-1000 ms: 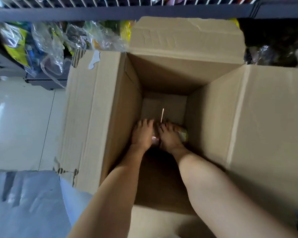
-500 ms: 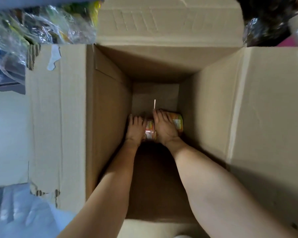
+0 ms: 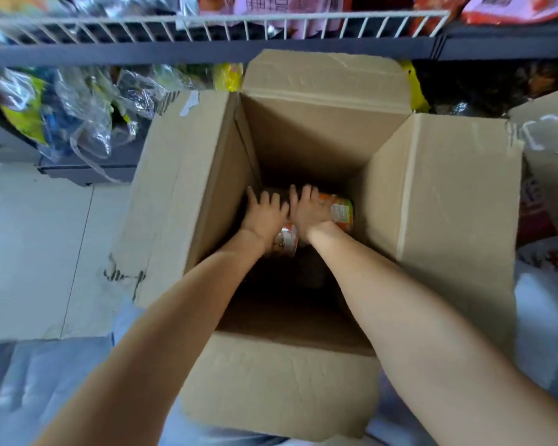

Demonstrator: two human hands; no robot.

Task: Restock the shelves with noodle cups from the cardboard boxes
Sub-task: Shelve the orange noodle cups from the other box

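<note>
Our two bare forearms reach from the lower frame into the tall brown cardboard box with its flaps open. At centre, our left hand and right hand lie side by side, fingers spread over orange-labelled noodle cups deep inside. Whether either grips, we cannot tell. Beyond, at the top, runs a white wire shelf.

Pink packet: upside-down print, unreadable.
</note>
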